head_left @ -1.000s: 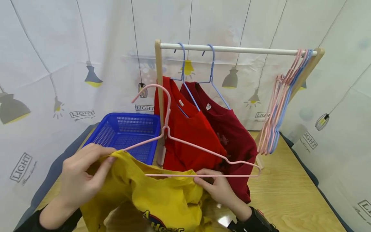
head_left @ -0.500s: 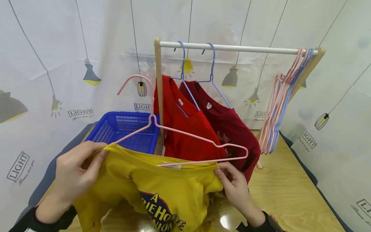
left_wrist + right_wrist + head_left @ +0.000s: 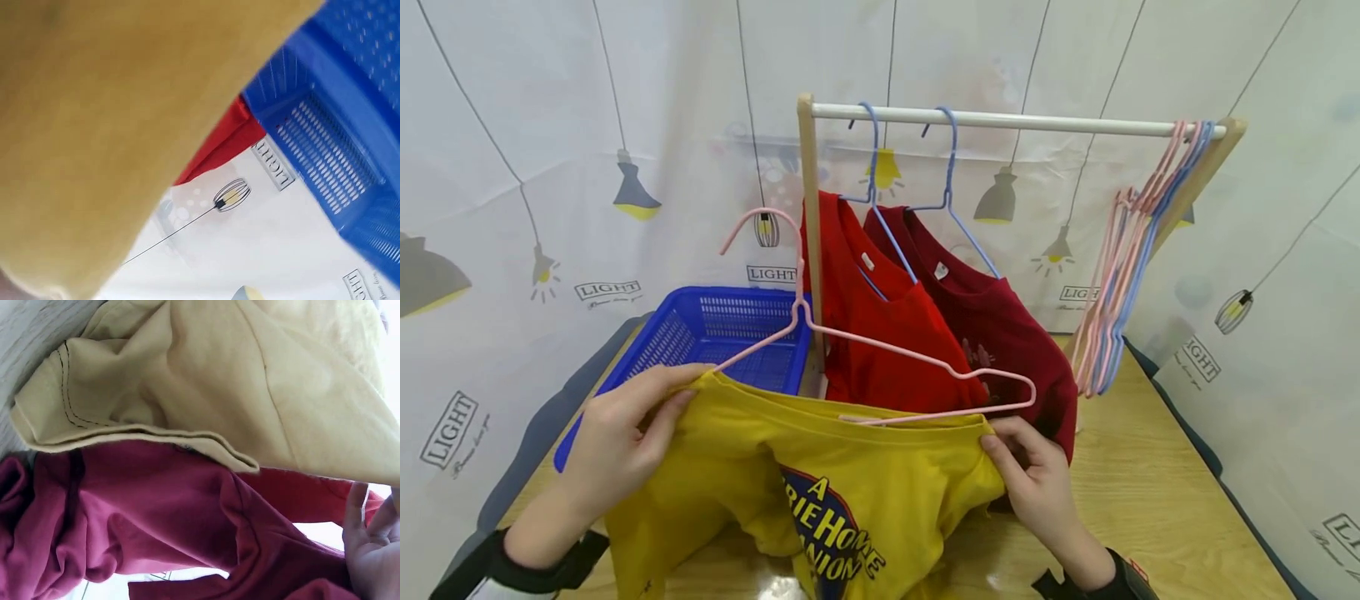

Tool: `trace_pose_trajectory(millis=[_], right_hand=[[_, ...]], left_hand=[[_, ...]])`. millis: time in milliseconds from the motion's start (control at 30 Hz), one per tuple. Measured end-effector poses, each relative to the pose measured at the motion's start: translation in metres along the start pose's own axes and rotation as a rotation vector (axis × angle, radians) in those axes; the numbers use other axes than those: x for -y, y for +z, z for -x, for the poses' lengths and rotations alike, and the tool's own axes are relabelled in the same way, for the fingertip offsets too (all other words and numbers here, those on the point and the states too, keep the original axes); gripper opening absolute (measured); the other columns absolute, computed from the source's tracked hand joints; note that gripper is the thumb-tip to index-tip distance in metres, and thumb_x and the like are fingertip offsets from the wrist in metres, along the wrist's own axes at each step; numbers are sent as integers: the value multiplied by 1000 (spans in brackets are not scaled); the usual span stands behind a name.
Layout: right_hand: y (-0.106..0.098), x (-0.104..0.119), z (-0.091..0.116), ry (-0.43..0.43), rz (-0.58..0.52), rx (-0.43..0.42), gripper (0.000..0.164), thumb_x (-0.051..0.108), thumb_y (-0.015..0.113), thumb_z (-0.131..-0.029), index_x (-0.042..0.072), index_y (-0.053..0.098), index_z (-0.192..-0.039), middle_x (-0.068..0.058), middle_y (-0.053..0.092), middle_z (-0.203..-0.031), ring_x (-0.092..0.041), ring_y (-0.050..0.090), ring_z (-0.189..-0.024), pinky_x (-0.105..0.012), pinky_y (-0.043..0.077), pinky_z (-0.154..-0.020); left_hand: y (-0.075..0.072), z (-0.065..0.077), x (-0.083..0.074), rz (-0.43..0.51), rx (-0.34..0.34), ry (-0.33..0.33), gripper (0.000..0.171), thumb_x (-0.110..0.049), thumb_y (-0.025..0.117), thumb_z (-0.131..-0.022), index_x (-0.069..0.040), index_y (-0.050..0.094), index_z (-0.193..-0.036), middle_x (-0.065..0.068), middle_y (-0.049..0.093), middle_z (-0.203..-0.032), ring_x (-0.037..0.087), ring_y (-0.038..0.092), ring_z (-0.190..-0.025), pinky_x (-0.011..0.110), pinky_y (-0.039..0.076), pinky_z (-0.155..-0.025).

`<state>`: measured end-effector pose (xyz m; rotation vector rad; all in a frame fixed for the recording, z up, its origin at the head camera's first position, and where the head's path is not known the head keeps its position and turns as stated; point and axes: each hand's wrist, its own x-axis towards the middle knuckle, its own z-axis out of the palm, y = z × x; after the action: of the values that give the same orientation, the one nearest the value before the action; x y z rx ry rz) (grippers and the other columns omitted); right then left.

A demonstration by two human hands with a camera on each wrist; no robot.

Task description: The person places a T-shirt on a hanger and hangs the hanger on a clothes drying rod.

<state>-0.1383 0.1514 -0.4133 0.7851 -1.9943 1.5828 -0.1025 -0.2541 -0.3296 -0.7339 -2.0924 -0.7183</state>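
Stretched between both hands in the head view is a yellow T-shirt [image 3: 880,467] with a dark printed emblem. My left hand [image 3: 625,437] pinches its neckline at the left, where a pink clothes hanger [image 3: 887,348] runs down into the collar. At the right end of the neckline, my right hand [image 3: 1033,475] pinches the fabric between thumb and fingers. The hanger's left arm goes inside the shirt; its right end sticks out above the collar, with the hook upright. In the right wrist view the yellow sleeve [image 3: 156,394] hangs in front of the dark red shirt [image 3: 162,512].
Behind the hands stands a rack with a white rail [image 3: 1037,122]. A red shirt [image 3: 865,333] and a dark red shirt [image 3: 1022,350] hang there on blue hangers. Several spare hangers [image 3: 1120,308] bunch at the rail's right end. A blue basket [image 3: 752,312] sits at left on the wooden table [image 3: 1165,500].
My right hand has moved right along with its edge of the collar, pulling the neckline wide. The hanger has shifted left and lower, its lower bar now partly inside the collar.
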Motion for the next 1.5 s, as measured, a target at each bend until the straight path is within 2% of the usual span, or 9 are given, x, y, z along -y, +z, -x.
trace_pose_trajectory(millis=[333, 433, 567, 733, 900, 1100, 1200, 1300, 1500], right_hand=[[-11, 1, 0, 45, 15, -18, 17, -17, 56, -85, -3, 63, -93, 15, 66, -96, -1, 56, -66, -18, 44, -55], [-12, 3, 0, 55, 27, 0, 20, -15, 56, -86, 1, 64, -94, 13, 65, -93, -2, 53, -63, -21, 42, -53], [-9, 5, -4, 6, 3, 37, 25, -16, 57, -84, 4, 64, -96, 5, 65, -86, -5, 55, -64, -22, 43, -54], [-5, 6, -5, -5, -54, 88, 25, -16, 54, -86, 4, 64, -99, 0, 65, -89, -7, 58, -70, -22, 45, -57], [-4, 6, -4, 102, -71, 140, 20, -9, 49, -93, 4, 62, -100, 4, 65, -93, -6, 59, -75, -23, 48, -61], [-4, 6, -3, 128, -47, 183, 21, -7, 51, -92, 4, 64, -105, 3, 65, -89, -6, 58, -73, -23, 47, -60], [-4, 5, -2, 121, -20, 184, 21, -7, 55, -90, 4, 67, -103, 6, 65, -90, -4, 58, -76, -21, 47, -64], [-4, 3, -2, 79, -1, 150, 20, -9, 58, -87, 3, 69, -99, 2, 68, -96, -4, 61, -88, -18, 48, -74], [-4, -2, 0, 57, 37, 54, 22, -11, 61, -84, 5, 72, -96, -1, 70, -97, -1, 62, -96, -15, 47, -82]], left_hand=[[7, 8, 8, -154, 96, -11, 13, -1, 55, -91, -1, 63, -101, 7, 65, -88, 8, 53, -68, 17, 44, -61], [11, 8, 8, -155, 163, -24, 29, 10, 56, -84, -2, 59, -111, 5, 64, -93, 7, 53, -71, 17, 43, -64], [15, 8, 6, -60, 265, -128, 49, 14, 54, -85, -14, 55, -124, -4, 60, -88, -2, 38, -56, 14, 35, -51], [19, 10, 3, 167, 327, -275, 42, 11, 46, -92, -17, 52, -122, -9, 44, -74, 0, 33, -51, 18, 33, -46], [22, 7, -1, 298, 367, -332, 39, 14, 41, -91, -12, 49, -119, -3, 48, -84, 5, 39, -57, 23, 36, -48], [21, 3, -3, 374, 448, -469, 56, 11, 34, -92, -25, 50, -132, 0, 58, -112, 3, 42, -56, 24, 36, -47], [22, 4, -2, 394, 449, -468, 47, 5, 39, -96, -24, 53, -130, -8, 58, -128, 1, 58, -90, 19, 46, -68], [25, 5, -2, 371, 419, -446, 33, -6, 44, -99, -22, 57, -124, -9, 61, -123, 3, 52, -117, 18, 46, -88], [29, 7, 0, 216, 278, -361, 26, -5, 53, -95, -22, 66, -110, -12, 66, -103, -1, 48, -64, 16, 40, -53]])
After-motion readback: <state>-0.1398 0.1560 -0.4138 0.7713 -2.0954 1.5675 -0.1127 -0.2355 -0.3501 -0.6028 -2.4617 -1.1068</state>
